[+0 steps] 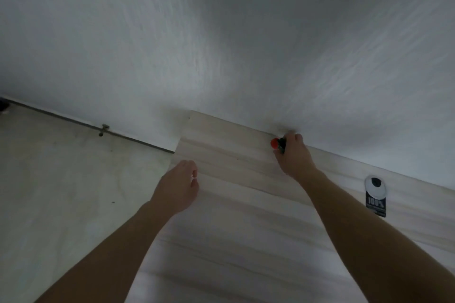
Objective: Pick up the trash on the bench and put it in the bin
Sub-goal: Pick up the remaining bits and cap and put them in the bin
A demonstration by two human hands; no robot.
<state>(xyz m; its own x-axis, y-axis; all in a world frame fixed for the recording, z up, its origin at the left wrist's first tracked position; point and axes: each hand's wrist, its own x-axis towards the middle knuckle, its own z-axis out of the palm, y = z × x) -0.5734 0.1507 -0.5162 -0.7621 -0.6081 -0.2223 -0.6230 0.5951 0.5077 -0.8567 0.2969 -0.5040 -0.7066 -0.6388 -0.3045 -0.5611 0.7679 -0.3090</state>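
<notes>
A pale wooden bench [234, 204] runs from the wall toward me. At its far edge by the wall, my right hand [294, 155] is closed around a small dark piece of trash with a red cap [277, 143]; most of it is hidden by my fingers. My left hand [178, 187] hovers over the bench's left edge, fingers loosely curled and holding nothing. A black-and-white label marked "100%" [375, 197] lies on the bench to the right. No bin is in view.
A white textured wall [221, 44] fills the upper half of the view. A light floor [61, 192] lies left of the bench. A small metal fitting [104, 129] sits at the base of the wall.
</notes>
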